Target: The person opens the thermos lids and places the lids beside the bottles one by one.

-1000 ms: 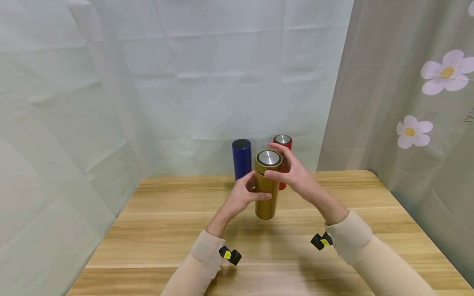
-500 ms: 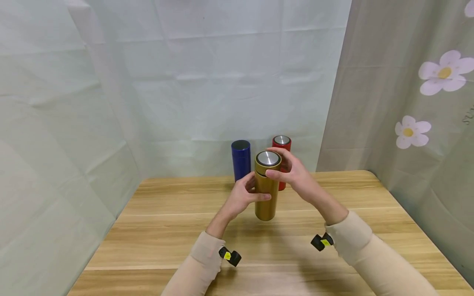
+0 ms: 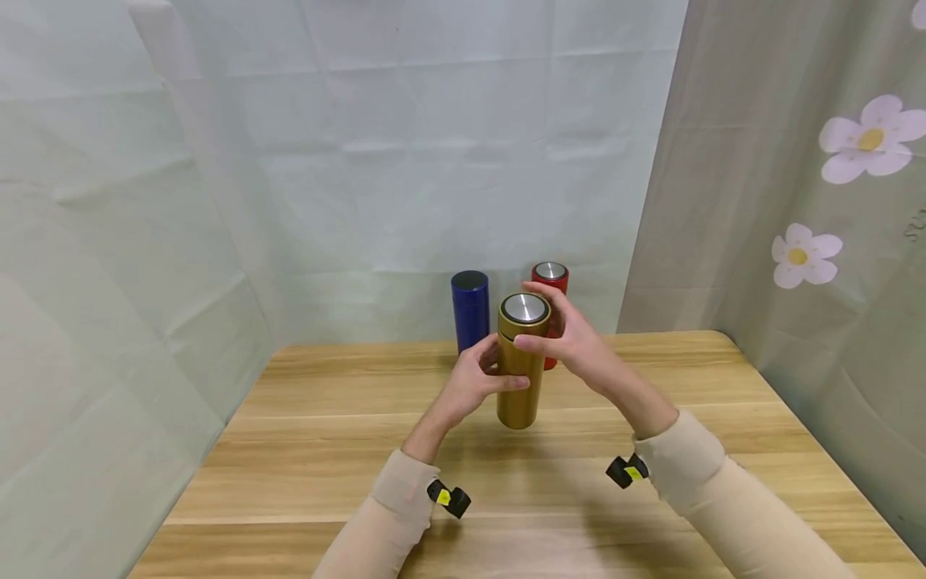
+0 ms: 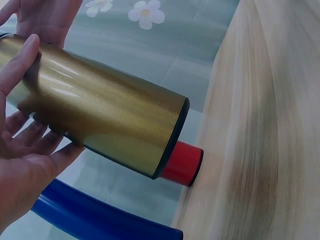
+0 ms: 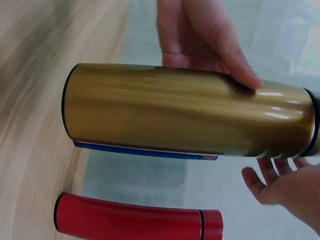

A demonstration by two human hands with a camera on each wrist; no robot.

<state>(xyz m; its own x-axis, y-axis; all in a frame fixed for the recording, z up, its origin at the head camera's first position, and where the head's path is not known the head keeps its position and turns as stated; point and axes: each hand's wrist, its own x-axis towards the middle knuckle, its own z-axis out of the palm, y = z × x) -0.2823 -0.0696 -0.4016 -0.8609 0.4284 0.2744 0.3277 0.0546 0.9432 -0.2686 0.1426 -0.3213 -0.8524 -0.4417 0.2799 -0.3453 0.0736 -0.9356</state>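
Note:
A gold thermos (image 3: 515, 408) with a shiny steel-topped lid (image 3: 525, 309) is held nearly upright over the table. My left hand (image 3: 469, 386) grips its body from the left, thumb across the front. At the top right, my right hand (image 3: 581, 344) holds the lid, thumb in front and fingers round the back. In the left wrist view, the base of the gold thermos (image 4: 120, 105) is clear of the wood. Behind it on the left stands a blue thermos (image 3: 471, 312); a red thermos (image 3: 552, 276) on the right is partly hidden by the right hand.
The wooden table (image 3: 311, 450) reaches back to a pale cloth backdrop (image 3: 434, 161). On the right hangs a curtain (image 3: 731, 201) with printed flowers. Each sleeve cuff carries a small black camera.
The right thumb and fingertips have shifted slightly about the lid. The gold thermos and the left hand stay in place.

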